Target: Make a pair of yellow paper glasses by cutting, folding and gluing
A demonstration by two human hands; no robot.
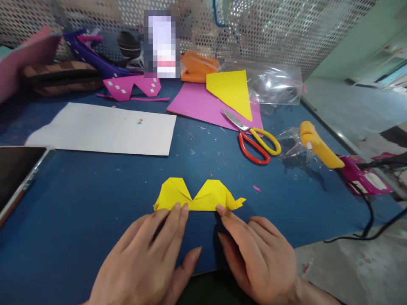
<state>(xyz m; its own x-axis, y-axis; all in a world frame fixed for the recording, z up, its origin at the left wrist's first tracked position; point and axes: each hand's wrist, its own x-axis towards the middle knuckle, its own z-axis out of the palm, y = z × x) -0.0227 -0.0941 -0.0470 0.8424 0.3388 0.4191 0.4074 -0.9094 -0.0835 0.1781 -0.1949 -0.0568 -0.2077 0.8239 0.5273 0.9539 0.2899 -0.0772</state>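
A folded piece of yellow paper [208, 195] lies on the blue tabletop just in front of me. It has two angular humps with a V-shaped notch between them, and small folded tips at both ends. The fingertips of my left hand [143, 250] rest on its lower left edge, fingers stretched out and thumb apart. My right hand [262, 254] touches the lower right edge with its index fingertip; the other fingers are bent and the thumb is apart. Neither hand grips the paper.
Scissors [251, 135] with red and yellow handles lie partly on pink sheets [190, 99], beside a yellow sheet [233, 91]. White paper [114, 131], pink paper glasses [133, 87] and a dark tablet-like device [19, 173] are leftward. A yellow-handled glue gun [321, 146] lies right, with cables [369, 216].
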